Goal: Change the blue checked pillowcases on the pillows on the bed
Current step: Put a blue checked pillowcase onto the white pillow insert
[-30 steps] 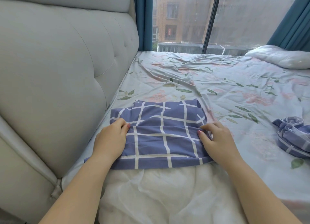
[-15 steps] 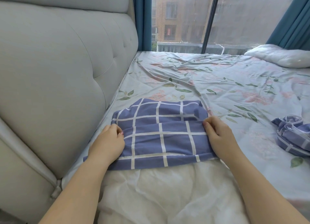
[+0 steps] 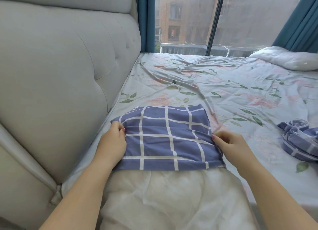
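**Two-hand side grip on a partly fitted pillowcase**
The blue checked pillowcase (image 3: 165, 140) covers only the far end of the white pillow (image 3: 172, 195), at the near-left corner of the bed (image 3: 223, 85) beside the headboard (image 3: 60, 66). The left hand (image 3: 111, 142) and right hand (image 3: 230, 147) each pinch one side edge. Move both sides evenly to prevent bunching.

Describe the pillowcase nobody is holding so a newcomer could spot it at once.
From the grey padded headboard on the left, cross the floral bedsheet to the picture's right edge. There lies a blue checked pillowcase bunched in a heap. The other pillowcase is stretched over the near white pillow, pinched by the left hand and right hand.
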Available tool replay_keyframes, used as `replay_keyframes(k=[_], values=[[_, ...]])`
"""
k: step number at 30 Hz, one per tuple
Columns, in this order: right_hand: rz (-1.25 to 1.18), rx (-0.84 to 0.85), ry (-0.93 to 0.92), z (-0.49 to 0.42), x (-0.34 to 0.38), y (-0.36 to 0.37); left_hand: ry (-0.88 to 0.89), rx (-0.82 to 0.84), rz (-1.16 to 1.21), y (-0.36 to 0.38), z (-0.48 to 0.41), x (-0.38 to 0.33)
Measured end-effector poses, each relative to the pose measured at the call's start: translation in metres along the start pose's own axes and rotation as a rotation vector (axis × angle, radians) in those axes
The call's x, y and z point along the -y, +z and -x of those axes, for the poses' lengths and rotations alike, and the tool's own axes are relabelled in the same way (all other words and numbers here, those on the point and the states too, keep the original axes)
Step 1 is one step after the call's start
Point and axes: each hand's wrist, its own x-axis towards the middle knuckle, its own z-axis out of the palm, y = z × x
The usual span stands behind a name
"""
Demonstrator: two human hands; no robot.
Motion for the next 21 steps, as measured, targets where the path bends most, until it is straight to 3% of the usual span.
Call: replay_keyframes(k=[5,9,16,18,21], values=[[-0.046,-0.098,0.199,-0.013,-0.013,0.009,0.044,-0.036,0.013,0.003,0.012,-0.008],[-0.143,-0.012,0.266,-0.014,-0.007,0.018,-0.018,-0.076,0.072,0.006,0.012,-0.008],[-0.293,-0.044,0.07,-0.009,0.017,0.022,-0.043,-0.162,0.237,0.003,0.008,-0.009],[-0.309,-0.122,-0.079,-0.005,0.027,0.02,0.076,-0.239,0.346,-0.003,0.014,-0.017],[-0.348,-0.32,-0.389,0.008,0.044,0.007,0.415,-0.465,0.488,-0.015,0.031,-0.032]])
